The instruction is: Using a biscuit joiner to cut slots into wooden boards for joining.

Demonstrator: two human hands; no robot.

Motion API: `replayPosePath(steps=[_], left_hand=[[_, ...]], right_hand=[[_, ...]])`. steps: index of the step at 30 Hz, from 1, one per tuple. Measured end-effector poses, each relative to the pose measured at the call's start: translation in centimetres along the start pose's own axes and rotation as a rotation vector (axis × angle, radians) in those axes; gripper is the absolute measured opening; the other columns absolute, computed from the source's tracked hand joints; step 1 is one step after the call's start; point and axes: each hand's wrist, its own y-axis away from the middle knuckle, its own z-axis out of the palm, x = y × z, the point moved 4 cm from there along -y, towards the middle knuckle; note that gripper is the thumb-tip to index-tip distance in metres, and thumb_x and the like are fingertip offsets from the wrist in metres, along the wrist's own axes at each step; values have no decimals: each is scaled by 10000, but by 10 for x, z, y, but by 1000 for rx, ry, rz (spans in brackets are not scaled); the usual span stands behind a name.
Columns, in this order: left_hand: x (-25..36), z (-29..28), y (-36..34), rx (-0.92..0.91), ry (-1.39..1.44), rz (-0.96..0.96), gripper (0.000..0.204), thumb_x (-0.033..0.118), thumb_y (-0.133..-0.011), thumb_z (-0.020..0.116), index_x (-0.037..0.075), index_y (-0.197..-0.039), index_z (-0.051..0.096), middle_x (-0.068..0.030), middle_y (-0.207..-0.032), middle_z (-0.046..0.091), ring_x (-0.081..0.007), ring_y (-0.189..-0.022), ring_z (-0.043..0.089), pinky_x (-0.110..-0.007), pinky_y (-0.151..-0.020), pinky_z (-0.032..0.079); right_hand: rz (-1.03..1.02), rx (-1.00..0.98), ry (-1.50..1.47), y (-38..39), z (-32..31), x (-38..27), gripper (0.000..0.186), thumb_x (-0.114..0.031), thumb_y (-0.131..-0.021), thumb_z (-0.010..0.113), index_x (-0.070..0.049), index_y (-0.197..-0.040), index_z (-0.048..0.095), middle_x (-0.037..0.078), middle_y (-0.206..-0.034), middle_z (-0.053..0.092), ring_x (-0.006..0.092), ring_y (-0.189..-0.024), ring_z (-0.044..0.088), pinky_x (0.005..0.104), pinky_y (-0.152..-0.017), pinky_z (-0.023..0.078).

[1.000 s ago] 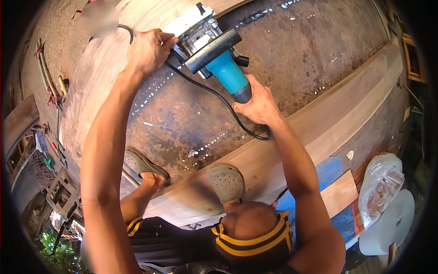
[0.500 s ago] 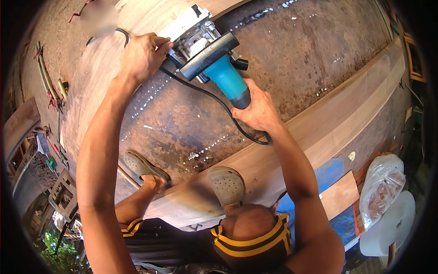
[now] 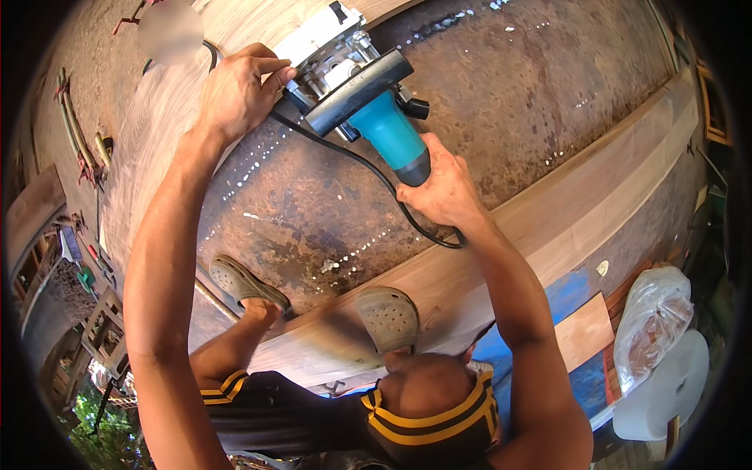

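Power tool, teal and black with a metal base: is occupying 12 o'clock from the view's centre, its base pointing toward 11.

Right hand, between 1 and 2: fingers are wrapping the tool's dark end.

Left hand, between 10 and 11: thumb and forefinger are resting at the tool's near edge; whether they are pinching it, cannot tell.

Black cord: is curving beneath the tool, from the left hand to the right wrist.

Broad wooden board: is lying at 10.

Long wooden board: is running from 7 toward 2, one brown clog resting upon it.

Clear plastic bag: is lying between 3 and 4.

White roll: is standing at 4, touching the bag.
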Motion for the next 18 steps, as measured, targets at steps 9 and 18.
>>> replayPosePath(steps=[9,18], left_hand=[[-1,2,-1,11,1,-1,257,317,-972,710,94,-1033,820,-68,-1053,752,-299,-869,722,-403,-789,563],[10,-3,1,-76,-61,-130,257,359,-959,689,147,-1002,828,-90,-1017,749,-326,-925,730,-458,-801,590]], right_hand=[[-81,63,23,-13,1,-14,678,-183,-759,808,-15,-1340,501,264,-1060,730,442,-1003,711,497,-909,552],[-165,126,67,-7,6,15,677,-245,-684,849,-24,-1262,574,258,-1087,720,427,-1045,700,488,-913,552]])
